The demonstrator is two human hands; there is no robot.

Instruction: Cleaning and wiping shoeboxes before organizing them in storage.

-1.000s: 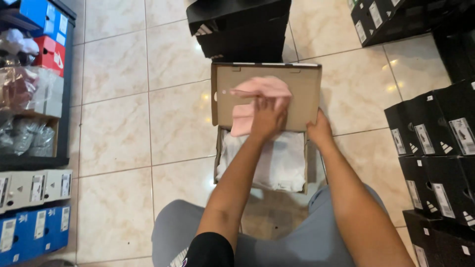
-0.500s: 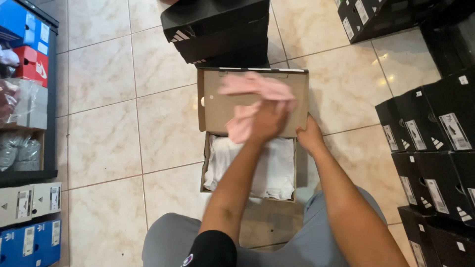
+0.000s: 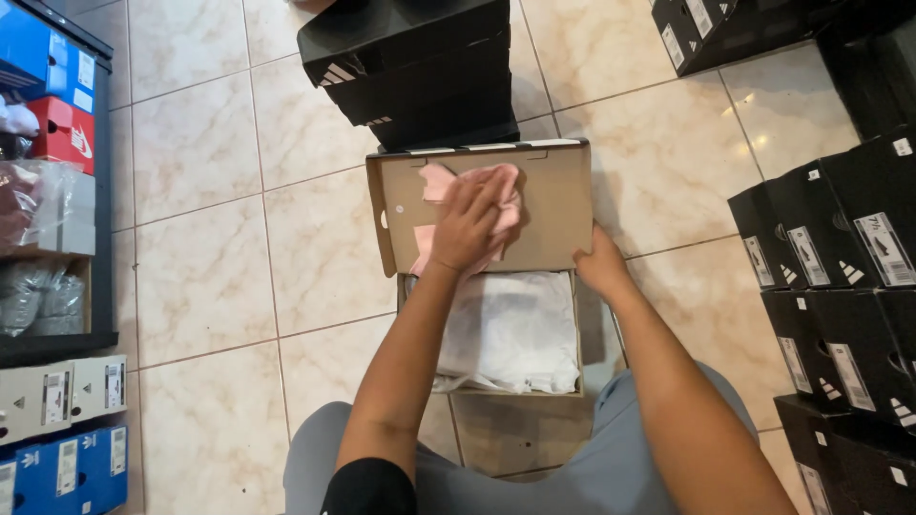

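While pressed flat on the pink cloth (image 3: 465, 212), left hand (image 3: 472, 221) with fingers spread and lying on top, palm down, more pushing than pinching. Cloth bunched up against the inside of the brown cardboard lid (image 3: 549, 205), which is flipped open on the far side of the open shoe box (image 3: 578, 334). Pink edges poking out past the fingers on the far-left and near sides. Right hand (image 3: 601, 265) curled at the right corner where lid meets box, fingers tucked over the edge, thumb side up; can't tell how firmly it grips. Box itself sitting on the tiled floor (image 3: 200, 238) right in front of the knees, stuffed with white tissue paper (image 3: 506, 334), no shoe showing through it. Just beyond the lid, a black shoe box stack (image 3: 410, 67), touching or nearly touching the lid's far edge. More black boxes (image 3: 840, 277) piled along the right side, well apart from the hands. Over on the left, a shelf (image 3: 57, 191) with blue, red and white boxes plus some plastic-wrapped stuff.
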